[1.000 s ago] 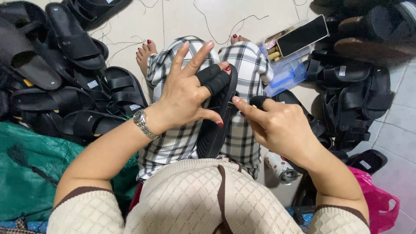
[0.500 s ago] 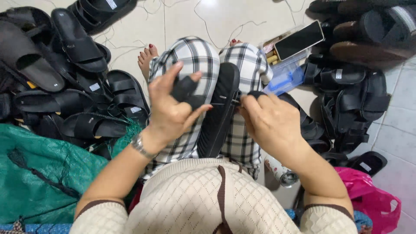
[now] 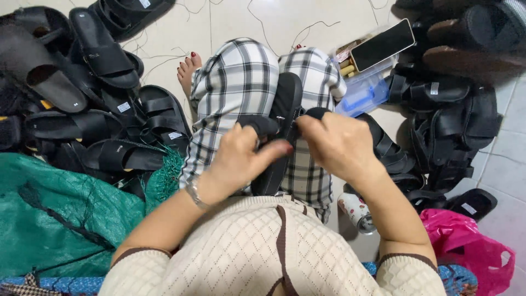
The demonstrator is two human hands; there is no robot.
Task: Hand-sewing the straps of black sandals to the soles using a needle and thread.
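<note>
Left to right: heaped black sandals [image 3: 104, 126]; left hand [image 3: 241, 159] pinching a strap of the black sandal [image 3: 282, 126] lying on the lap; right hand [image 3: 337, 145] clenched on its opposite strap. Uneven pulling could plausibly slide the sandal off the knees.

Tiled floor [image 3: 230, 22]: black sandals [image 3: 104, 55] piled L & R, green sack [image 3: 49, 219], pink bag [image 3: 466, 241].

Much of the sandal work sits under the hands.

The black sandal [image 3: 279, 137] is half covered by the left hand [image 3: 241, 159] and right hand [image 3: 337, 145]; fingertip grips cannot be told. At right frame edge, dark shoes [image 3: 471, 38] blur; the pink bag [image 3: 471, 246] is cut off.
</note>
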